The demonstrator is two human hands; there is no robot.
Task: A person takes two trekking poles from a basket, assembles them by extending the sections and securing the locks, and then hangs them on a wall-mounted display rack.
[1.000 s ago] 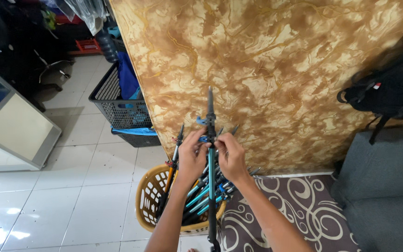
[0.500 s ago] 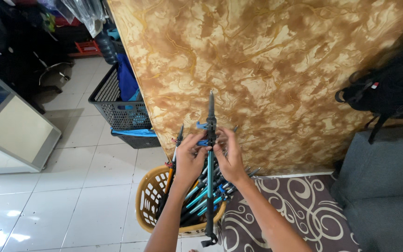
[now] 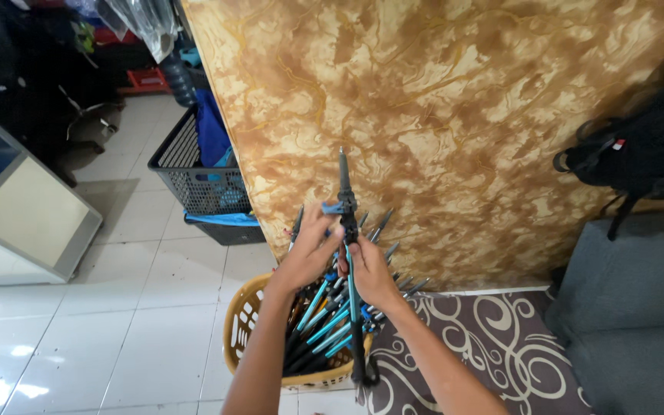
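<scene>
- The left hand [image 3: 310, 257] and the right hand [image 3: 369, 270] meet at the middle of a trekking pole [image 3: 350, 261], held upright in front of the person.
- The left hand's grip pinches the blue clamp [image 3: 336, 209] high on the pole, fingertips on it; the right hand's grip is clenched around the shaft just below, thumb up along the blue section.
- The pole's long axis runs near vertical: its black upper section points up toward the wall, and its lower end with a strap [image 3: 364, 375] hangs down past the wrists, just above the basket rim and the rug.
- The clamp lies above and slightly left of the right hand, so the left hand is the nearer one to it; the right hand steadies the shaft beneath.
- Directly under the hands stands a yellow basket [image 3: 244, 338] on the floor, packed with more poles [image 3: 324, 319], black and blue, leaning with their tips fanned up and to the right.
- To the right of the basket lies a dark rug [image 3: 501, 346] with pale swirls, and beyond it a grey sofa [image 3: 639, 307].
- Behind the basket rises a brown marbled wall [image 3: 455, 100]; a black backpack [image 3: 624, 165] hangs at its right edge.
- Farther left on the white tile floor [image 3: 78, 323] sits a dark plastic crate [image 3: 194, 180] with blue cloth in it.
</scene>
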